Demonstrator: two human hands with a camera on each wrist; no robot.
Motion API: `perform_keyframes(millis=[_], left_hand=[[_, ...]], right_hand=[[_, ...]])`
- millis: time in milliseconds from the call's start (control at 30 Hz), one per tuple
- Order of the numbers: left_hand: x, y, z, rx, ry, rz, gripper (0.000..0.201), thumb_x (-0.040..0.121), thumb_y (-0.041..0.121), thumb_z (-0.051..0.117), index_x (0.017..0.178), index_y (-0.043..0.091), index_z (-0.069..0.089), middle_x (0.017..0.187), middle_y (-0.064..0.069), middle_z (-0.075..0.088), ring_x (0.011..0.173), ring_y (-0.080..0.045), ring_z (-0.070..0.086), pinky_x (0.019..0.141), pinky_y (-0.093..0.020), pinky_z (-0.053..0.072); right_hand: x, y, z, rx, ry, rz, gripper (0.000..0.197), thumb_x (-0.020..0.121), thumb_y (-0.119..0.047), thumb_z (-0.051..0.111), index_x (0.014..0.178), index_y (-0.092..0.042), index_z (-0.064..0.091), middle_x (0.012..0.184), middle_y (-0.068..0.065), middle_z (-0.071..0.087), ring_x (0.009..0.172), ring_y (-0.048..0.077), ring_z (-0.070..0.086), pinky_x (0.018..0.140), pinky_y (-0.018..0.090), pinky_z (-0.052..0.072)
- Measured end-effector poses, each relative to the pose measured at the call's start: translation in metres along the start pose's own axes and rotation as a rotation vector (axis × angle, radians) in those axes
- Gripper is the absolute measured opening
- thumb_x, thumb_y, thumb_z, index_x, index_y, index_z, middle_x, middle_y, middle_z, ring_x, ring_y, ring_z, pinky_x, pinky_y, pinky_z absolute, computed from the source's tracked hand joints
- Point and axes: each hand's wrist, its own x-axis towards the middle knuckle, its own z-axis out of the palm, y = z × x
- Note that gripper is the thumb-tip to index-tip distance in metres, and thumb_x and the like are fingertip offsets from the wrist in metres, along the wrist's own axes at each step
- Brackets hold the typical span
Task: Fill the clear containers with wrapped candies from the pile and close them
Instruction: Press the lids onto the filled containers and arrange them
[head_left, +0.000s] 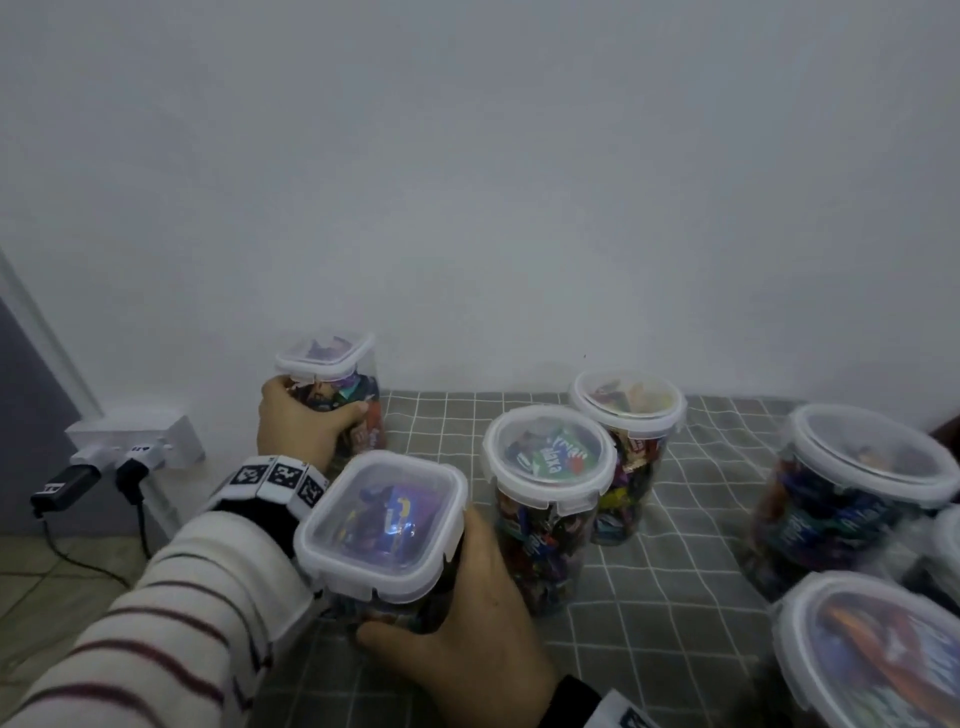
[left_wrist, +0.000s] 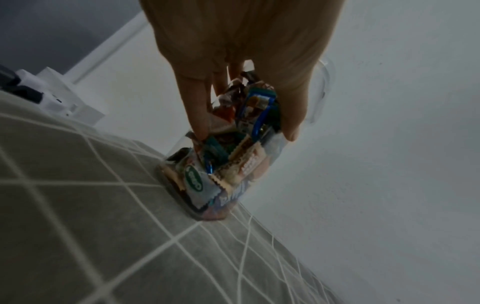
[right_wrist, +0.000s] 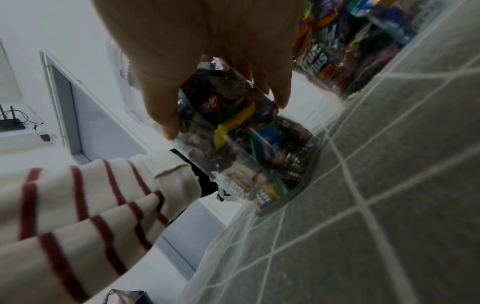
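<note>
My left hand grips a square clear container full of wrapped candies, lid on, at the table's far left by the wall. In the left wrist view the left hand has fingers and thumb curled round the far square container, which stands on the cloth. My right hand wraps round a nearer square lidded container, also full. The right wrist view shows the right hand clasping the near container close to the table's left edge.
A grey checked cloth covers the table. Two round lidded containers stand in the middle; more filled round ones crowd the right. A white socket box with plugs sits on the wall left.
</note>
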Motion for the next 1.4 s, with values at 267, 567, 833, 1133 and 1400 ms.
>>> perform_keyframes(millis=[267, 567, 833, 1133, 1400], left_hand=[[0.009, 0.014, 0.019, 0.092, 0.011, -0.044, 0.088, 0.062, 0.030, 0.087, 0.128, 0.002, 0.036, 0.132, -0.018, 0.042, 0.117, -0.036, 0.050, 0.097, -0.044, 0.042], [-0.004, 0.013, -0.016, 0.196, -0.145, 0.016, 0.098, 0.075, 0.035, 0.078, 0.148, 0.011, 0.017, 0.143, -0.020, 0.037, 0.127, -0.036, 0.043, 0.102, -0.047, 0.037], [-0.127, 0.011, -0.084, -0.167, -0.203, 0.180, 0.055, 0.079, 0.069, 0.050, 0.118, 0.029, 0.050, 0.114, 0.009, 0.060, 0.105, -0.010, 0.057, 0.094, -0.038, 0.045], [-0.176, 0.028, -0.077, -0.324, -0.527, 0.168, 0.082, 0.060, 0.018, 0.088, 0.122, 0.045, 0.043, 0.109, 0.037, 0.058, 0.102, 0.015, 0.054, 0.085, -0.017, 0.048], [-0.126, 0.025, -0.072, -0.273, -0.665, 0.174, 0.090, 0.065, 0.008, 0.084, 0.139, 0.022, 0.035, 0.132, 0.008, 0.052, 0.122, -0.012, 0.050, 0.095, -0.027, 0.044]], right_hand=[[0.003, 0.010, 0.005, 0.054, -0.012, 0.026, 0.085, 0.056, -0.044, 0.078, 0.128, -0.044, 0.033, 0.125, -0.019, 0.047, 0.112, -0.002, 0.053, 0.090, 0.031, 0.051], [-0.004, 0.002, 0.006, -0.027, 0.070, 0.033, 0.071, 0.054, -0.045, 0.076, 0.113, -0.053, 0.035, 0.114, -0.027, 0.048, 0.106, -0.008, 0.052, 0.090, 0.021, 0.048], [-0.013, -0.007, 0.020, -0.252, 0.299, 0.122, 0.080, 0.062, -0.039, 0.080, 0.124, -0.030, 0.030, 0.108, -0.012, 0.035, 0.102, -0.001, 0.034, 0.092, 0.018, 0.036], [-0.029, -0.018, 0.017, -0.364, 0.202, 0.216, 0.098, 0.070, -0.044, 0.067, 0.146, -0.016, 0.010, 0.139, 0.000, 0.028, 0.131, 0.016, 0.030, 0.100, 0.023, 0.030], [-0.059, -0.023, 0.001, -0.422, 0.143, 0.189, 0.086, 0.085, -0.023, 0.061, 0.148, -0.021, 0.003, 0.149, -0.004, 0.016, 0.139, 0.012, 0.019, 0.112, 0.020, 0.018]])
